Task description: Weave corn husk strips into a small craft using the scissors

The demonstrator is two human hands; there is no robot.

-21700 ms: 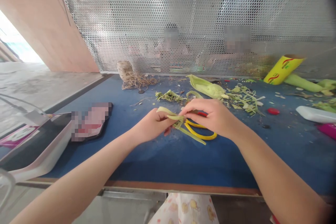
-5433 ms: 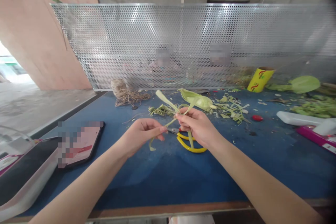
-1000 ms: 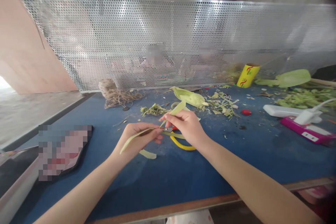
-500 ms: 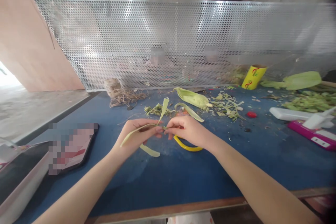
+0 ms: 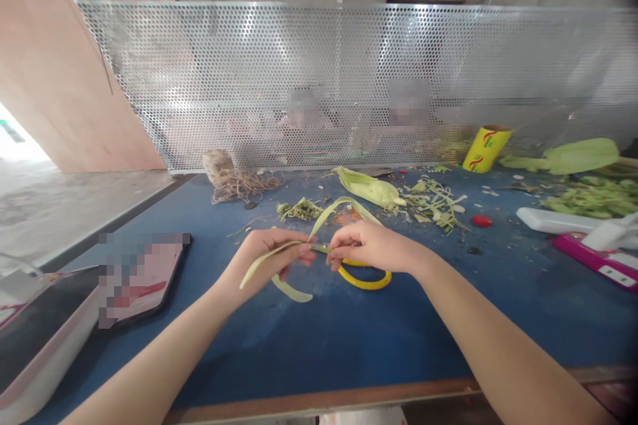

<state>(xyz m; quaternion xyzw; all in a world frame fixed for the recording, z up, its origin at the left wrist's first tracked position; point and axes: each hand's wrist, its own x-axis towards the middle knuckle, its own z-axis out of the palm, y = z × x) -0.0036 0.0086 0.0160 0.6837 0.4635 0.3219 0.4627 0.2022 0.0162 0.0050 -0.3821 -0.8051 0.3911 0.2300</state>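
Observation:
My left hand [image 5: 272, 254] is closed in a pinch on pale green corn husk strips [image 5: 259, 263], one lying across the back of the hand. Below its fingers curves another strip end [image 5: 294, 293]. Close on the right, my right hand [image 5: 371, 247] pinches the thin stem-like end of the held strips between thumb and fingers. Just behind the hands a strip [image 5: 326, 212] arches up and to the right; whether it is one piece is unclear. A yellow loop [image 5: 366, 283] lies under my right hand, partly covered by it.
Beyond the hands lie a large husk piece [image 5: 371, 189], green shreds [image 5: 433, 202] and a twine tangle [image 5: 244, 186]. A yellow roll [image 5: 487, 148] stands by the perforated metal screen [image 5: 249, 80]. Left is a phone [image 5: 149, 279]; right, a red cap [image 5: 482, 220] and purple power strip [image 5: 593, 259].
My hands have drawn slightly apart, uncovering more of the stem between them and of the yellow loop. The upright strip now arches rightward. The whole view has shifted slightly.

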